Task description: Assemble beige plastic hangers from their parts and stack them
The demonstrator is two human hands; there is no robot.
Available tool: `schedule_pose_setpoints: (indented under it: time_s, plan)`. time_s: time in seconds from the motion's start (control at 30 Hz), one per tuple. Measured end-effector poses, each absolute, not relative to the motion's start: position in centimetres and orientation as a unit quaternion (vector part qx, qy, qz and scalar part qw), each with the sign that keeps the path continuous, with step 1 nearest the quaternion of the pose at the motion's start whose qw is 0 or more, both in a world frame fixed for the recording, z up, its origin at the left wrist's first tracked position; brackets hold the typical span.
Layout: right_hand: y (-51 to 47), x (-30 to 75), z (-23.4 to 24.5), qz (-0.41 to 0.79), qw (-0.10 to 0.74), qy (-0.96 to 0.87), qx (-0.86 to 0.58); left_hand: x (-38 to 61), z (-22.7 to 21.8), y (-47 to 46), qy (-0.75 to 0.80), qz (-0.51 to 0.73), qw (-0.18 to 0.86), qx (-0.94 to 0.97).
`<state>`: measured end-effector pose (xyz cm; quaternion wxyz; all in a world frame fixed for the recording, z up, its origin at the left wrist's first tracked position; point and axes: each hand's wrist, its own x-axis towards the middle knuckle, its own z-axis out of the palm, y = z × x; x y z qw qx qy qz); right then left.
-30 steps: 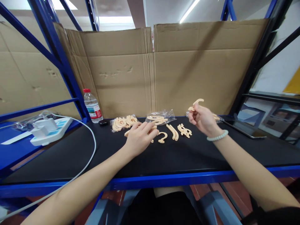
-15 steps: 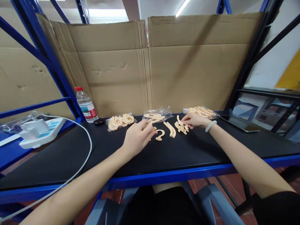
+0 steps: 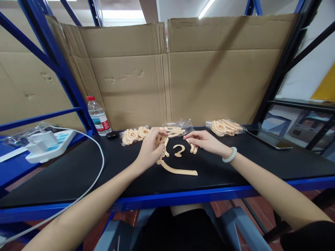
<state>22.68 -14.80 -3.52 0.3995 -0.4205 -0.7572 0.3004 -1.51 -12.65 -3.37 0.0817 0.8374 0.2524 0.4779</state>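
A hook-shaped piece (image 3: 179, 150) lies by itself on the black tabletop (image 3: 222, 176). Just left of it, the left hand (image 3: 151, 148) has its grip closed around a beige piece (image 3: 158, 140) (mostly hidden by the fingers). A long curved strip (image 3: 179, 170) stretches out below that hand, in front of the hook-shaped piece, on the side nearer the person; whether it is joined to the held piece I cannot tell.

To the right of the hook-shaped piece, the right hand (image 3: 208, 142) reaches over two short strips (image 3: 194, 150), partly covering them. Its thumb and fingers are close together at their upper ends, but I cannot tell whether that grip is grasping one.

Behind the hook-shaped piece lies a clear bag (image 3: 180, 128) with beige parts; another filled bag (image 3: 133, 135) lies back and left of it, a third (image 3: 225, 127) back and right (the fullest-looking). Farther left stands a bottle (image 3: 99, 118).
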Motion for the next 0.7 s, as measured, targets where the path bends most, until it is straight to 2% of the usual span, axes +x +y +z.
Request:
schedule_pose_setpoints:
  time_s: [0.17, 0.37, 0.53, 0.7]
  plan:
    - [-14.7, 22.2, -4.4, 0.372, 0.363, -0.767, -0.377, -1.7, -3.9, -11.6, 0.254, 0.501, 0.211, 0.8]
    - [-14.0, 23.1, -4.7, 0.356, 0.347, -0.766, -0.408, -1.4, -4.0, -11.8, 0.242, 0.539, 0.336, 0.734]
    - [-14.2, 23.0, -4.6, 0.332, 0.338, -0.768, -0.432, -1.2, -3.8, -12.2, 0.238, 0.546, 0.367, 0.715]
    - [-14.5, 22.9, -4.4, 0.24, 0.338, -0.795, -0.443, -1.2, -3.9, -12.2, 0.233, 0.551, 0.367, 0.713]
